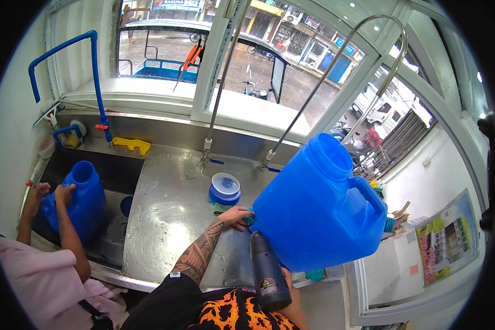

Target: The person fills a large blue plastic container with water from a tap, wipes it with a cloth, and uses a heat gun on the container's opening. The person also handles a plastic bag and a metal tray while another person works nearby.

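A large blue plastic jug (313, 206) with an uncovered round mouth and a moulded handle stands over the counter's right part. My left hand (236, 217), below a tattooed forearm, has its fingers on a small teal cap (251, 215) at the jug's lower left. In my right hand (288, 280) is a dark heat gun (268, 268) with a warning label. Its nozzle points up towards the jug's lower left, close to that cap; the grip is mostly hidden. Behind my left hand sits a blue round container with a whitish lid (225, 184), above a green pad (222, 208).
At left, a co-worker's hands (64, 194) hold another blue jug (84, 206) in the sink (119, 165). Two metal taps (206, 150) (268, 159) rise from the steel counter (169, 198). A yellow plastic tool (132, 145) lies beside the blue pipe (97, 82). Windows face a wet street.
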{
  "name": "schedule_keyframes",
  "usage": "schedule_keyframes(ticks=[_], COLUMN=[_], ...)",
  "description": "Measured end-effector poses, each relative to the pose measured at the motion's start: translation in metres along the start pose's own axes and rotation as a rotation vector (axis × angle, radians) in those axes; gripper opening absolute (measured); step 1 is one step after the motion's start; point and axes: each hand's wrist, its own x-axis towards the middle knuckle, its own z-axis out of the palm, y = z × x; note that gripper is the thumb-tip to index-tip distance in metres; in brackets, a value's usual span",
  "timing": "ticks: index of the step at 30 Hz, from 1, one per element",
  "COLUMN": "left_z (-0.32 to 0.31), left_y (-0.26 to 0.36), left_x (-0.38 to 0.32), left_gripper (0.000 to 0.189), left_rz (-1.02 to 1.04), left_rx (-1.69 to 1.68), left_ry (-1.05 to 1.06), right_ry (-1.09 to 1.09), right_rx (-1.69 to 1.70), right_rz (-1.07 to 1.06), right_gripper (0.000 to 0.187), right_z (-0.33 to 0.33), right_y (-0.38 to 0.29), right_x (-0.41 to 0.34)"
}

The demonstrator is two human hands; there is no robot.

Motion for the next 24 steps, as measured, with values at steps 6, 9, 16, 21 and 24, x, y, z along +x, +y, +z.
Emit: schedule_keyframes(ticks=[6, 9, 16, 21, 24], left_z=[-0.001, 0.000, -0.001, -0.002, -0.003], left_y=[0.005, 0.005, 0.004, 0.003, 0.001], left_x=[-0.007, -0.006, -0.003, -0.003, 0.000], left_gripper=[0.054, 0.054, 0.049, 0.050, 0.054], left_rz=[0.001, 0.009, 0.000, -0.010, -0.018], left_rx=[0.036, 0.035, 0.038, 0.038, 0.033], left_ry=[-0.052, -0.053, -0.055, -0.066, -0.057], right_ry=[-0.073, -0.053, -0.044, -0.023, -0.007], right_rx=[-0.004, -0.018, -0.005, 0.008, 0.007], right_rz=[0.033, 0.002, -0.017, -0.036, -0.066], right_gripper=[0.095, 0.095, 0.094, 0.093, 0.093], right_z=[0.006, 0.005, 0.004, 0.005, 0.005], right_y=[-0.004, -0.004, -0.004, -0.002, 0.000], right_x=[0.009, 0.012, 0.018, 0.022, 0.023])
